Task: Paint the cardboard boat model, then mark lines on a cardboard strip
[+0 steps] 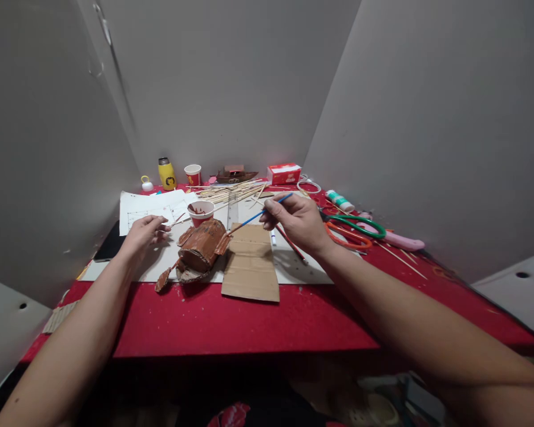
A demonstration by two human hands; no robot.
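Observation:
A brown-painted cardboard model (201,248) lies on a white sheet in the middle of the red table (249,323). My right hand (296,220) holds a thin blue-handled paintbrush (256,218) whose tip touches the model's right side. My left hand (143,233) rests on the sheet to the left of the model and pinches a thin stick that points toward a paper cup (201,212) with brown paint just behind the model. A flat cardboard piece (251,264) lies right of the model.
Bamboo skewers (231,193), a ruler, scissors with orange and green handles (353,228), a glue bottle (339,200) and a pink tool lie to the right and back. A yellow flask (166,174), a red cup (193,175), a small boat model and a red box stand by the wall.

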